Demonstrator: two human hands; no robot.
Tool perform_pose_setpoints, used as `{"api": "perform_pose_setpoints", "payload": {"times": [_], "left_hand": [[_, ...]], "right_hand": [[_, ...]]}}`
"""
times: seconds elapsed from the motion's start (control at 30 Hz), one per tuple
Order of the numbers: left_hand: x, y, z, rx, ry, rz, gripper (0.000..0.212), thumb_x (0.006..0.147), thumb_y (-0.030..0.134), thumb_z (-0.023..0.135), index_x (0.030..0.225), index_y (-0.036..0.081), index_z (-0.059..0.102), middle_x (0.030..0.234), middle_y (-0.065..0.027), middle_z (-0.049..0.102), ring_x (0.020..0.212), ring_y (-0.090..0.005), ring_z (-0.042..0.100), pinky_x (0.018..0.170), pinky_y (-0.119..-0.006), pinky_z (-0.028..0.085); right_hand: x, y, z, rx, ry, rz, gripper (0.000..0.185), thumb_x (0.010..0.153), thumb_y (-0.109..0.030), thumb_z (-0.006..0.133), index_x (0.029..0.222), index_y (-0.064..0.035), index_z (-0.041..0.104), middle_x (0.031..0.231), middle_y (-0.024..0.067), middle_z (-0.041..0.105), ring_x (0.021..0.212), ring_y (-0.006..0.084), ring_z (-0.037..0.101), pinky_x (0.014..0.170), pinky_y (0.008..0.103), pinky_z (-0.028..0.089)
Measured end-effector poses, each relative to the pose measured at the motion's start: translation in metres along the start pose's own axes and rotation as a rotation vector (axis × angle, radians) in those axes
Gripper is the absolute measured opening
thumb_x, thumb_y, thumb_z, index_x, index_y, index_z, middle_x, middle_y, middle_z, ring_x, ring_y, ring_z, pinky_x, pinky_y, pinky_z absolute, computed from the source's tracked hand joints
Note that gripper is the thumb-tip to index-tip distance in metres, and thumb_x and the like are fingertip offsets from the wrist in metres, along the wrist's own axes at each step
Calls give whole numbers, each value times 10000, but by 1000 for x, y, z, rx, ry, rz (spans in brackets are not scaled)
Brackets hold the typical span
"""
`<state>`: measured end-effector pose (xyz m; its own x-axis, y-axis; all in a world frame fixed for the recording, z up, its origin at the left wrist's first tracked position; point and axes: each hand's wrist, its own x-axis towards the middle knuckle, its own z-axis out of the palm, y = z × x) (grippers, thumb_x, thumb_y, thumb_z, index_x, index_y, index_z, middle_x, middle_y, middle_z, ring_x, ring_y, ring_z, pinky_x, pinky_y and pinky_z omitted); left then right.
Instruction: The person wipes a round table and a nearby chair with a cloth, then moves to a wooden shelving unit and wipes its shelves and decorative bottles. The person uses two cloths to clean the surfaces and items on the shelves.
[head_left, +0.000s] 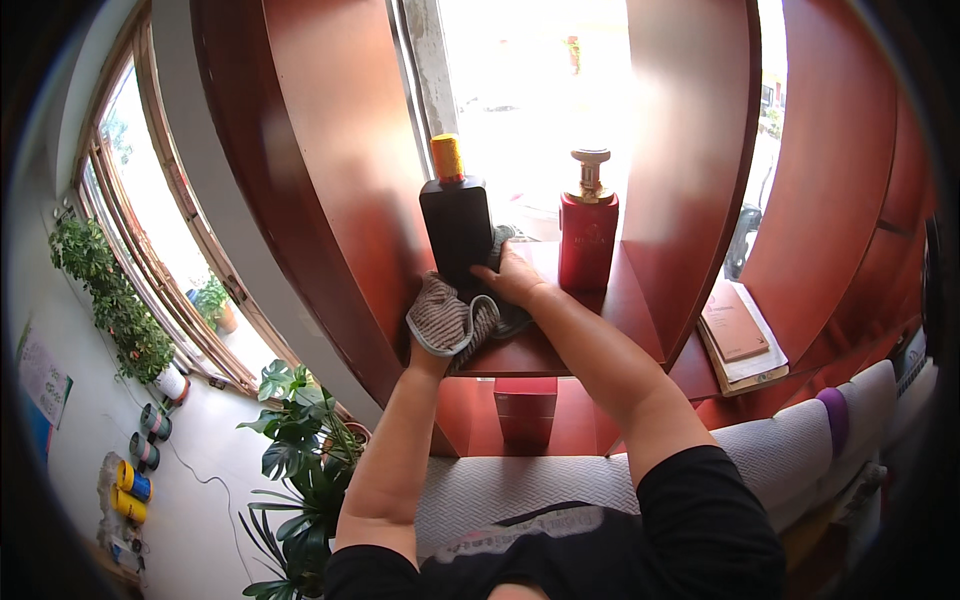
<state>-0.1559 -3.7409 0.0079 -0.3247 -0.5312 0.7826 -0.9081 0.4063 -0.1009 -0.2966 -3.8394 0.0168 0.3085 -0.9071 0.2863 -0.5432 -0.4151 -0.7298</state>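
Note:
A dark, flat-sided bottle (457, 229) with a yellow cap is tilted slightly above the wooden shelf. My right hand (511, 276) grips its lower right side, thumb across the front, with a bit of gray cloth between hand and bottle. A striped cleaning cloth (442, 319) covers most of my left hand (429, 358) at the bottle's lower left; its fingers are hidden. To the right, a red bottle (589, 244) with a gold stopper stands upright on the same shelf.
Upright wooden panels (686, 150) flank the shelf (517, 363), with a bright window behind. A red box (525, 412) sits on a lower level. Books (739, 330) lie at the right. A padded light-colored sofa back (525, 480) runs before me, and potted plants (300, 450) stand at the left.

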Motion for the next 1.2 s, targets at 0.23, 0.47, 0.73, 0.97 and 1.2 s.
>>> {"api": "perform_pose_setpoints", "payload": {"times": [0.23,0.47,0.73,0.97,1.2], "left_hand": [[16,17,-5,-159,169,-77,269,637,294,641,539,55,566,670,-143,560,736,-304,530,769,-412,412],[-3,3,17,361,-355,197,254,735,243,492,752,62,668,817,-169,602,827,-299,549,868,-454,361],[-37,-3,28,-1304,-600,-654,230,788,178,555,994,82,517,900,-35,554,810,-175,546,791,-305,440],[21,51,37,-763,-778,71,259,847,154,509,1093,71,509,1029,-56,552,925,-179,531,863,-324,408],[78,83,101,-1922,-619,-384,260,899,191,443,1110,46,485,978,-86,543,911,-192,528,870,-339,416]], "right_hand": [[-29,3,1,-478,-174,127,779,857,-485,415,1315,104,193,1403,247,165,1329,316,122,1067,384,161],[-113,-5,-18,-542,-225,-243,511,867,-299,386,1256,34,389,1370,212,278,1295,314,227,1056,371,213],[-187,33,-75,-655,182,-21,472,862,-300,416,1199,28,462,1283,197,421,1209,320,378,1014,379,276],[-183,43,-70,-739,279,5,448,839,-277,447,1161,31,492,1235,199,468,1185,325,407,998,382,299],[-179,51,-68,-717,308,-132,454,815,-260,440,1128,65,493,1174,236,503,1119,360,465,978,398,330]]}}
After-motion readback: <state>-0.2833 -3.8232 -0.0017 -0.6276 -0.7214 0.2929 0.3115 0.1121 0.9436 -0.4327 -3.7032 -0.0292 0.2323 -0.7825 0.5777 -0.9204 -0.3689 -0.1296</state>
